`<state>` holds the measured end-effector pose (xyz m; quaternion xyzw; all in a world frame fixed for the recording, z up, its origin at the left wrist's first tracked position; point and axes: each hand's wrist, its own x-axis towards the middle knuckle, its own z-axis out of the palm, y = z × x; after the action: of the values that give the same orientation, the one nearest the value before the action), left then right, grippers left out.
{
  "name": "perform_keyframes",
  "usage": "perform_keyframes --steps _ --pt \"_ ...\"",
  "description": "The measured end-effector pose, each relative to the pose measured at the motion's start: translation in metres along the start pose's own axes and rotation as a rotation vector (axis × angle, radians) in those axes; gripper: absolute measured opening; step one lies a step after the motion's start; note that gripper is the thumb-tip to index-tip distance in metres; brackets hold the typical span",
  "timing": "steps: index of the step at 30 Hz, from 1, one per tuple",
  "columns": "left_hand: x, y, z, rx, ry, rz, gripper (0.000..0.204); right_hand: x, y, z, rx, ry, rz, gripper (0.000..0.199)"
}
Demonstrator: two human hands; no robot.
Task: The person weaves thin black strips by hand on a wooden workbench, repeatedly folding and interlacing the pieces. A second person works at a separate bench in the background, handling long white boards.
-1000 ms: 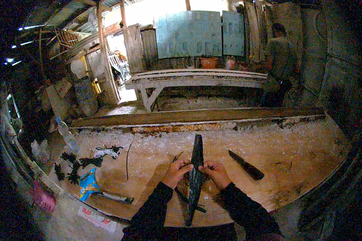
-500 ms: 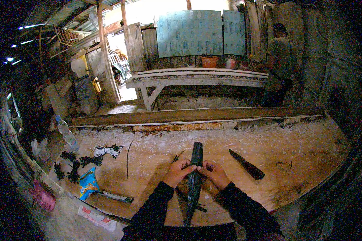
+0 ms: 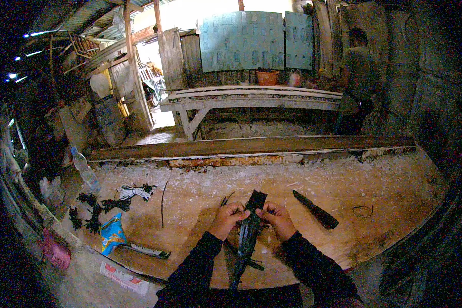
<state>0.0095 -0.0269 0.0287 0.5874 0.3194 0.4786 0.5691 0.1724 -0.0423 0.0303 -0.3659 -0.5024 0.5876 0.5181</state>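
A long, flat, dark strip (image 3: pixel 248 233) stands nearly upright over the wooden worktop (image 3: pixel 374 179), its lower end toward my body. My left hand (image 3: pixel 228 219) grips its left edge near the top, and my right hand (image 3: pixel 276 219) grips its right edge at the same height. Both hands close on the strip with fingers curled. A dark knife (image 3: pixel 315 209) lies on the worktop just right of my right hand. Thin dark slivers (image 3: pixel 226 197) lie just beyond my left hand.
At the left lie black cord bundles (image 3: pixel 95 215), a white cord bundle (image 3: pixel 133 191), a blue packet (image 3: pixel 112 233), a dark tube (image 3: pixel 148 250) and a clear plastic bottle (image 3: pixel 84 169). A rusty beam (image 3: pixel 251 149) borders the far side. A person (image 3: pixel 354 82) stands by a white bench (image 3: pixel 251 97).
The strip has come down lower between my hands, so less of it shows above my fingers. My hands stay in the same place.
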Motion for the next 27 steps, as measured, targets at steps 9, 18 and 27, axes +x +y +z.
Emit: perform_keyframes --steps 9,18,27 --pt "0.000 0.003 0.001 0.019 0.047 0.033 0.017 -0.002 -0.006 0.003 -0.037 -0.014 0.046 0.016" --pt "-0.001 0.012 -0.003 0.184 0.272 0.018 0.017 0.000 0.011 0.004 -0.248 -0.263 0.010 0.015" --pt "0.001 -0.002 -0.005 -0.002 0.004 -0.025 0.018 -0.007 0.000 0.005 0.099 -0.065 0.182 0.010"
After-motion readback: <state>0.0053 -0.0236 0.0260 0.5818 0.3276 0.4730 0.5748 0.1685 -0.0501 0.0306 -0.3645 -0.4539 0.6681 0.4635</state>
